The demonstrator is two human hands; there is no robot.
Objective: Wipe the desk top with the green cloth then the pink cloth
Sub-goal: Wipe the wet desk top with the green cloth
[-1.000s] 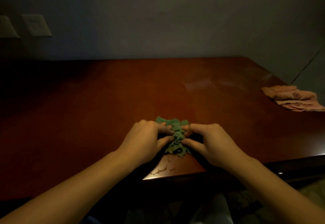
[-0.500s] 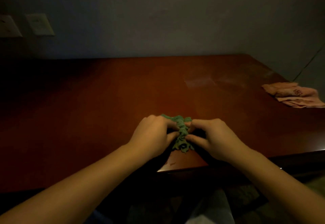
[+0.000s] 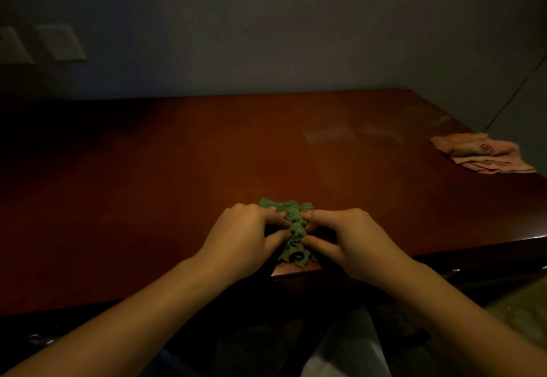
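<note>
Both hands are pinching the green cloth (image 3: 296, 228) into a bunched ridge near the bench (image 3: 148, 184) front edge, left hand (image 3: 245, 234) and right hand (image 3: 346, 237) pressing fingertips in from either side, so the green wiping stage is looking underway, how much is wiped unclear. The pink cloth (image 3: 479, 153) is lying folded and untouched at the far right edge, its step remaining; a small dark looped emblem is showing on it, no readable writing.

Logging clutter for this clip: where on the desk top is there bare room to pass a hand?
The red-brown wooden desk top is bare from the bunched green cloth back to the wall, and across its left half. Crowded spots: the near edge, where left hand and right hand pinch that cloth, and the right edge under the folded pink cloth.
</note>
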